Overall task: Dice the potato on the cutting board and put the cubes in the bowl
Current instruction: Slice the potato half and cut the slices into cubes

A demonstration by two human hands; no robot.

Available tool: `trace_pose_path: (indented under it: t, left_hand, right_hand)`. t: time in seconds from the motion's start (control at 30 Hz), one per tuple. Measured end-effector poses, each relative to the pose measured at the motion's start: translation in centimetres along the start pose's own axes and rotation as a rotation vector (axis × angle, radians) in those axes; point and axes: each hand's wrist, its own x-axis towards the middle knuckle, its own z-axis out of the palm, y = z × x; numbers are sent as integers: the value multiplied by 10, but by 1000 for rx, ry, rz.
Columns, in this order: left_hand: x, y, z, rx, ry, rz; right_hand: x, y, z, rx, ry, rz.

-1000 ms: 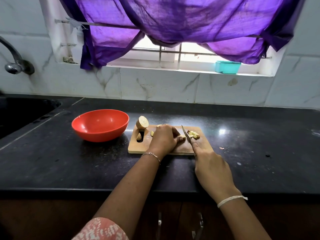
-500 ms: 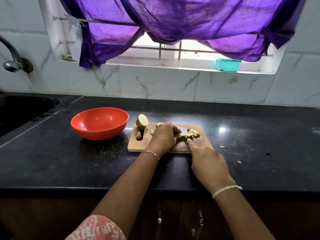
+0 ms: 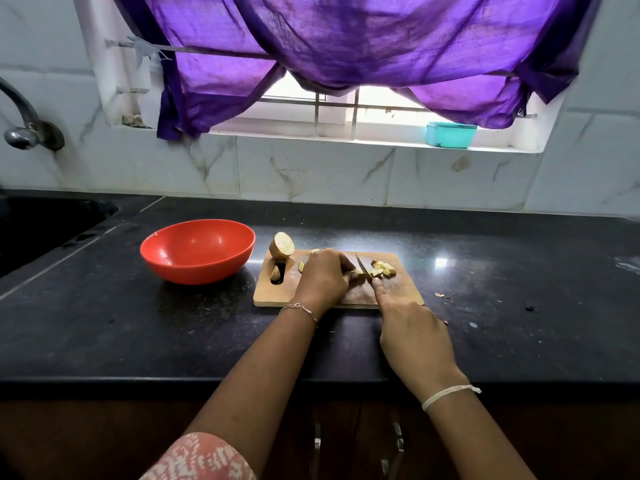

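Dicing is mid-way on the cutting board [image 3: 403, 293]. The left hand [image 3: 323, 279] grips a potato piece [image 3: 354, 274] and the right hand [image 3: 415, 337] grasps the knife [image 3: 363, 267]. More cuts are likely needed before the cubes [image 3: 382, 269] go into the red bowl [image 3: 194, 271] left of the board.

Daylight comes through the window [image 3: 391, 105], blown out white below the purple curtain [image 3: 346, 39]. The black countertop [image 3: 104, 323] lies dim, with a small glare spot right of the cutting board [image 3: 405, 289]. Wide-angle distortion bends the frame edges.

My left hand [image 3: 323, 277] covers nearly all of the potato piece [image 3: 357, 274] it holds. My right hand [image 3: 414, 336] hides the knife [image 3: 363, 265] handle. The cubes [image 3: 382, 268] are too small to count. The tap [image 3: 24, 126] runs off the left edge.
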Motion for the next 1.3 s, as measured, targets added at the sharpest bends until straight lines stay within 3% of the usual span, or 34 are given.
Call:
trace_pose_path:
  t: [0.43,0.7,1.03,1.3]
  left_hand:
    - [1,-1,-1,-9,-18,-2]
    - [0,-1,0,-40,9,-26]
    - [1,-1,0,-13,7,-28]
    - [1,-2,-1,-27,-1,-30]
  right_hand:
    - [18,1,-2,19,-86,-33]
    - [6,2,3,128,4,26]
    - [10,-8,2,-59,-42,-20]
    - [13,-9,4,-4,-49,-27]
